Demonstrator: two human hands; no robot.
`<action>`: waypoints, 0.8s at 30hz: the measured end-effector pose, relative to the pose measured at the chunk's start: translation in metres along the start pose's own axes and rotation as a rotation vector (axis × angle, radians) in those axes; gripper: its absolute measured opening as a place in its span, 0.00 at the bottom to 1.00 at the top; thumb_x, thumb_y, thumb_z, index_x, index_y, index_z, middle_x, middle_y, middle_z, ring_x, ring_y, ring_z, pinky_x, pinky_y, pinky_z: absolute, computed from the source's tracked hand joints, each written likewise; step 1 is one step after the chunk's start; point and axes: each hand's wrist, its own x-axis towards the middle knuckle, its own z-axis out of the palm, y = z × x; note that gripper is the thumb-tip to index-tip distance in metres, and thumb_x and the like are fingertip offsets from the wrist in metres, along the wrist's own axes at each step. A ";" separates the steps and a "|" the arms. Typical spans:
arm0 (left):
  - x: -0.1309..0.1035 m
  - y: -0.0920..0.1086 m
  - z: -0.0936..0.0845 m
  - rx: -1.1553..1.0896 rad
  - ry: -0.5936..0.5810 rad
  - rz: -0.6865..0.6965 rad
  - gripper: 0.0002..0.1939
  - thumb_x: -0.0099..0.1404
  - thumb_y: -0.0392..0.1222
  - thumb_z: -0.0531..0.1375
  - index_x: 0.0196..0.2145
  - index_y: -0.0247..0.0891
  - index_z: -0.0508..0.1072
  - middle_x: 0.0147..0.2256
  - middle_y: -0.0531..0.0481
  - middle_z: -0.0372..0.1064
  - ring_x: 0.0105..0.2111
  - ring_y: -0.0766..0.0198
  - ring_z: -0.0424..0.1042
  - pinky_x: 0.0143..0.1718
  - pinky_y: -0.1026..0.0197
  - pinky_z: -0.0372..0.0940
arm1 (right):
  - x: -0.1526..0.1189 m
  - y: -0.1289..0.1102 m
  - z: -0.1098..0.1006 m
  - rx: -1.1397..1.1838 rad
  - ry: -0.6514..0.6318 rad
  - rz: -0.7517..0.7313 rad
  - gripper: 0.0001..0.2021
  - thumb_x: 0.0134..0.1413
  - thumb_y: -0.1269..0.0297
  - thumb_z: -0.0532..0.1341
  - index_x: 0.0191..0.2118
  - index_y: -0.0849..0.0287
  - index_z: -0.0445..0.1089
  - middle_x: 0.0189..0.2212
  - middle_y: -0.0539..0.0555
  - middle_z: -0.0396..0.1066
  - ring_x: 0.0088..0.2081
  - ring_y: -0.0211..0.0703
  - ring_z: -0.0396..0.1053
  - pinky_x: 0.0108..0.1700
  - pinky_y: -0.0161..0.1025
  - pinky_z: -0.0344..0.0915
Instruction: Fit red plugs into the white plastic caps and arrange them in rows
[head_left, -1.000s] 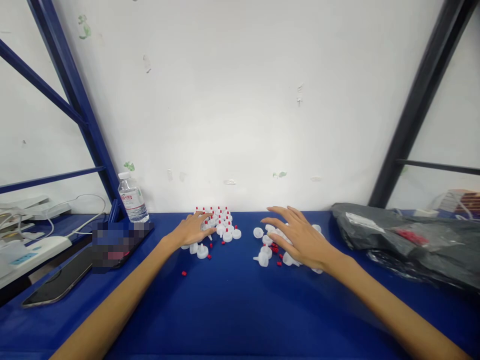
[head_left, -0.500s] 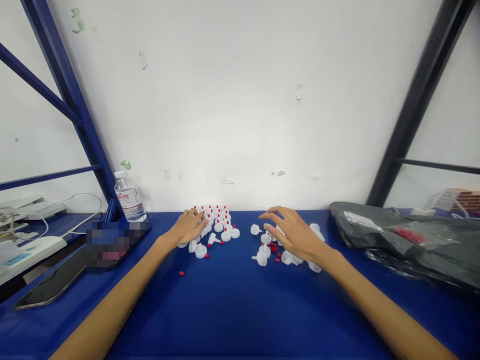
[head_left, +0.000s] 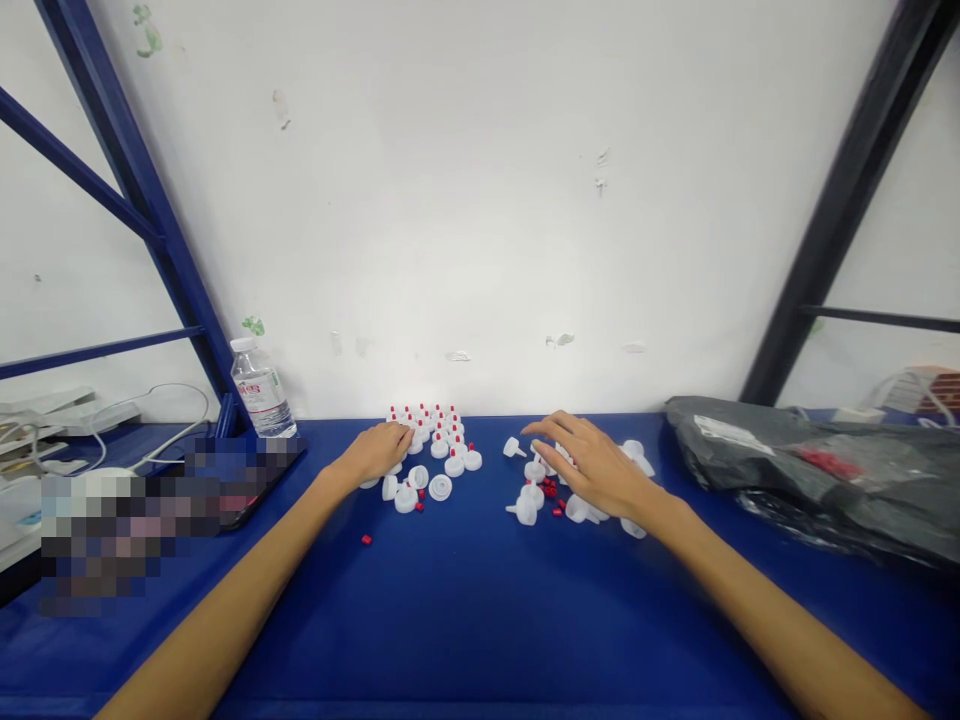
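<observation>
My left hand (head_left: 379, 449) is over the left side of a group of white nozzle caps with red tips (head_left: 439, 446); its fingers are curled together, and what they hold, if anything, is hidden. Near it lie loose white caps, one of them (head_left: 440, 488) upside down, and a few small red tips, one (head_left: 367, 540) apart from the rest. My right hand (head_left: 585, 462) hovers with spread fingers above a loose pile of white nozzle caps (head_left: 527, 508) and small red tips (head_left: 550, 488), holding nothing.
A water bottle (head_left: 262, 390) stands at the left by the blue frame post (head_left: 142, 190). A blurred-out area covers things on the left. At the right lies a dark plastic bag (head_left: 810, 480) on the blue table (head_left: 465, 620).
My left hand has curled its fingers more. A white cap in front of it has shifted and now lies upside down. My right hand is almost where it was.
</observation>
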 end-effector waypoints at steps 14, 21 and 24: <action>0.000 0.006 -0.031 -0.312 0.333 -0.137 0.23 0.68 0.48 0.48 0.16 0.40 0.54 0.15 0.54 0.54 0.20 0.66 0.53 0.27 0.59 0.45 | 0.000 0.004 0.001 0.029 0.025 0.001 0.15 0.71 0.60 0.47 0.49 0.54 0.70 0.44 0.56 0.74 0.45 0.48 0.70 0.49 0.46 0.64; 0.046 0.104 -0.052 -0.674 0.462 -0.177 0.23 0.68 0.51 0.46 0.18 0.41 0.51 0.15 0.57 0.48 0.19 0.68 0.53 0.24 0.63 0.46 | 0.005 -0.002 -0.008 0.277 0.213 0.230 0.16 0.69 0.53 0.49 0.51 0.53 0.69 0.42 0.54 0.74 0.40 0.45 0.72 0.43 0.41 0.65; 0.070 0.173 -0.033 -0.845 0.409 -0.138 0.23 0.68 0.49 0.45 0.17 0.40 0.56 0.15 0.56 0.53 0.18 0.67 0.58 0.22 0.64 0.49 | 0.007 -0.002 -0.013 0.386 0.226 0.378 0.21 0.67 0.48 0.50 0.59 0.52 0.61 0.40 0.53 0.75 0.34 0.43 0.73 0.38 0.39 0.66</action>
